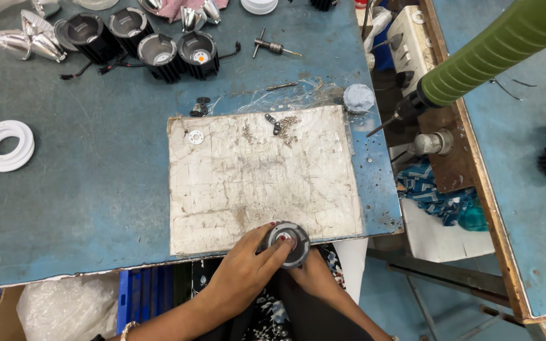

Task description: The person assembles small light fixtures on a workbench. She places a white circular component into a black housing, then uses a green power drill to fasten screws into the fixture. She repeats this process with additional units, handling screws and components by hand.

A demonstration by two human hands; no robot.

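At the table's near edge both my hands hold a round black lamp housing (287, 243) with a grey rim. My left hand (248, 268) lies on top of it, fingers pressing into its open face. Beneath it, my right hand (314, 275) cups it from below. The housing hangs just past the front edge of a worn white work mat (254, 183).
Several black finned housings (140, 41) and shiny reflectors (23, 38) stand at the back left. White rings (4, 145) lie at the left edge. Small screws (285, 123) sit on the mat's far side. A green-handled powered screwdriver (475, 63) hangs at the right.
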